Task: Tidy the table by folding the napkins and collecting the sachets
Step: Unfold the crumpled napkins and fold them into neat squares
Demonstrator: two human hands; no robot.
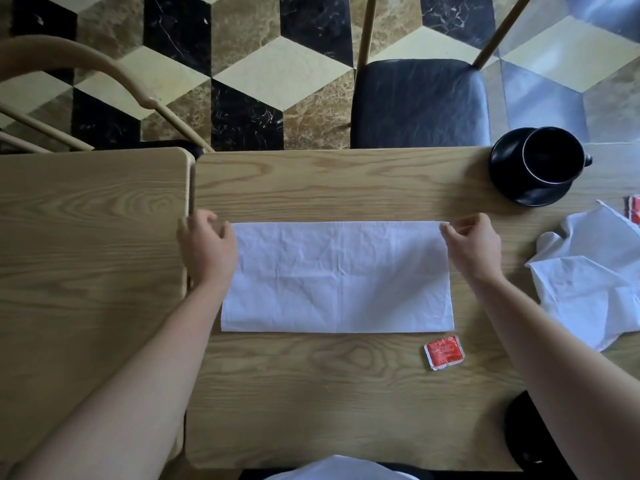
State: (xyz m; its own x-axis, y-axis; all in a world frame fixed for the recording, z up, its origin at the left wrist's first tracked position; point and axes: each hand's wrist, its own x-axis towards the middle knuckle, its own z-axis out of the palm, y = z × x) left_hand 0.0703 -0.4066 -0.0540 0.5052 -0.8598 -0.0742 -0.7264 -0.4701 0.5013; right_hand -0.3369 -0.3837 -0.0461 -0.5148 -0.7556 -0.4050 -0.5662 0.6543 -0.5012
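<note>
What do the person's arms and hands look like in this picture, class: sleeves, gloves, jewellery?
Both forearms are bare from the frame's bottom edge up; no sleeves show. The left hand and right hand wear no gloves, and no rings, watch or bracelet show. Fingers are uncovered.

The floor [277,64] was marble, laid in a cube pattern of black, brown and cream. Two pale oak tables stood edge to edge, the left table [86,220] and the right table [346,393]. A chair [415,102] with a dark cushion faced the far side, and a curved wooden chair back [86,64] rose at left.
</note>
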